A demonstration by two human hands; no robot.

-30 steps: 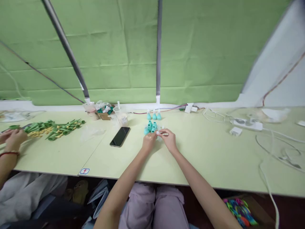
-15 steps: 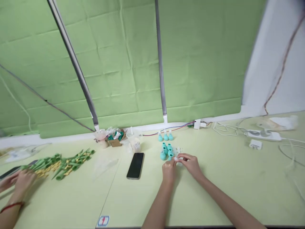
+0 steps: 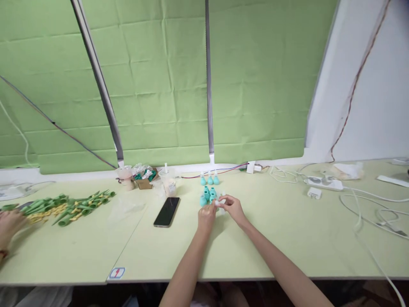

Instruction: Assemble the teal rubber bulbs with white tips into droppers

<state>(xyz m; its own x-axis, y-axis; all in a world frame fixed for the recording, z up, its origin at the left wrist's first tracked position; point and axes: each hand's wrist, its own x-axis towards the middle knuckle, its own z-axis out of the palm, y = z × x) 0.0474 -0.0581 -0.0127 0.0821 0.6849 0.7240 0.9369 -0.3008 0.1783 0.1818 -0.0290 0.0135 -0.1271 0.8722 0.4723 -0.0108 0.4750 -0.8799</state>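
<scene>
My left hand [image 3: 207, 216] is closed, its fingertips pinching at a small white piece [image 3: 217, 203]. From the other side, the thumb and forefinger of my right hand [image 3: 233, 207] grip the same piece, so the hands almost meet. Its exact kind is too small to make out. Just beyond my left hand stands a cluster of turquoise bulb-shaped pieces [image 3: 206, 195] with open necks. Farther back, three similar turquoise bulbs with white tips [image 3: 210, 180] stand in a row. More small whitish pieces [image 3: 223, 210] lie by my right fingers, partly hidden.
A black phone [image 3: 167, 212] lies to the left. Behind it are a plastic cup [image 3: 168, 183] and a small cardboard box [image 3: 145, 183]. Green and yellow parts [image 3: 68, 209] lie at far left beside another person's hand [image 3: 11, 226]. A power strip [image 3: 325, 183] and cables occupy the right.
The camera view has shifted, bringing the table's front edge into sight and moving everything left in the picture. My hands stay together at the white piece. The other person's hand is partly out of frame.
</scene>
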